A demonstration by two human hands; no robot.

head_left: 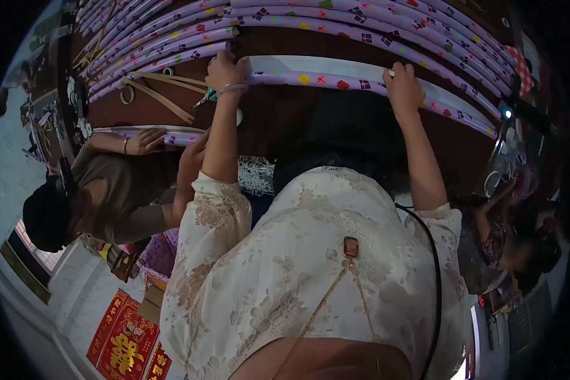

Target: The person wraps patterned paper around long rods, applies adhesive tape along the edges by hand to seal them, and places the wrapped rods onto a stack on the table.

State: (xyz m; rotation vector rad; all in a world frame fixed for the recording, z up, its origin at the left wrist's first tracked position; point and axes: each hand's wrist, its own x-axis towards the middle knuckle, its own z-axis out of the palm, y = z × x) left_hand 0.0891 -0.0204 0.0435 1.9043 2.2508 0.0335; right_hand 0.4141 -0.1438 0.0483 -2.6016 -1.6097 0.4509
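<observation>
A long roll of purple wrapping paper (pixel 278 78) printed with small colored gift shapes lies across the table in front of me, with a white strip of its underside (pixel 316 64) showing along the far edge. My left hand (pixel 227 72) is closed around the roll's left end. Farther right, my right hand (pixel 404 90) grips the paper with curled fingers; a small white bit shows at its fingertips, and I cannot make out whether it is the paper's edge. Green-handled scissors (pixel 205 97) lie beside my left wrist.
Many finished-looking purple rolls (pixel 361 33) lie along the table's far side. Wooden strips (pixel 164 101) and a tape ring (pixel 127 94) sit at left. A co-worker's hands (pixel 147 140) rest on another roll at left. Another person (pixel 510 247) sits at right.
</observation>
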